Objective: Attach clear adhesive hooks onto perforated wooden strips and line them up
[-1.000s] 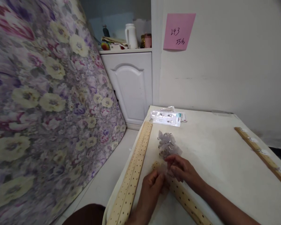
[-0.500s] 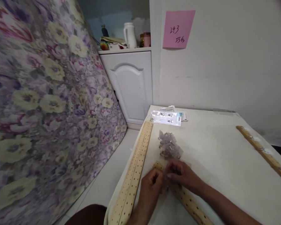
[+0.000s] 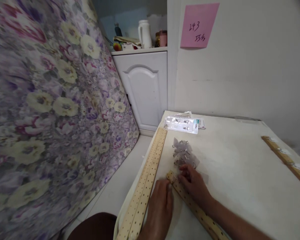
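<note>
Strips (image 3: 198, 212), perforated, lie on the counter (image 3: 235, 160): two at left, one slanting beneath the right hand (image 3: 193, 183). Left hand (image 3: 161, 203): curled beside the slanting strip; grip indistinct. Pack (image 3: 175, 126): clear, holding metal hooks (image 3: 186, 122). Pile (image 3: 184, 153): hooks on clear squares. Right hand: fingers bent; grip indistinct.
</note>
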The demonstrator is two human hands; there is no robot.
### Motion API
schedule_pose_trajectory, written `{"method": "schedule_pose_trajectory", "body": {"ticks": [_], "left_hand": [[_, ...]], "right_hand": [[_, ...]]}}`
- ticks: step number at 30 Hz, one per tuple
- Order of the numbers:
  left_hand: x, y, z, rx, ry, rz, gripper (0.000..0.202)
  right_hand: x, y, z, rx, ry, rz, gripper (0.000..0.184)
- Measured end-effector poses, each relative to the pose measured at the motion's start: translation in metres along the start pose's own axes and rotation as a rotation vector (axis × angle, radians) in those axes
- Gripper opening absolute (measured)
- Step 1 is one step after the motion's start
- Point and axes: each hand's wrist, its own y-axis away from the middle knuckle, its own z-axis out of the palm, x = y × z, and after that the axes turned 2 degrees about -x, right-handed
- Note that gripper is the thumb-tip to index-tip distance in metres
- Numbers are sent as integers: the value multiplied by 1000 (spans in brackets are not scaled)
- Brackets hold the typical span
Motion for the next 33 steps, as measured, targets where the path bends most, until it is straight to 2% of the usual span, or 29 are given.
{"method": "schedule_pose_trajectory", "body": {"ticks": [5,12,17,33], "left_hand": [[-15,6,6,-29,-270,85,35],[-22,9,11,-51,-391,124,44],[-20,7,13,-84,-405,107,46],[-20,3,13,-64,-416,76,49]], "right_hand": [[8,0,1,-31,110,-57,21],[6,2,2,-46,181,-86,19],[6,2,3,-23,197,-85,17],[6,-1,4,7,128,-36,14]]}}
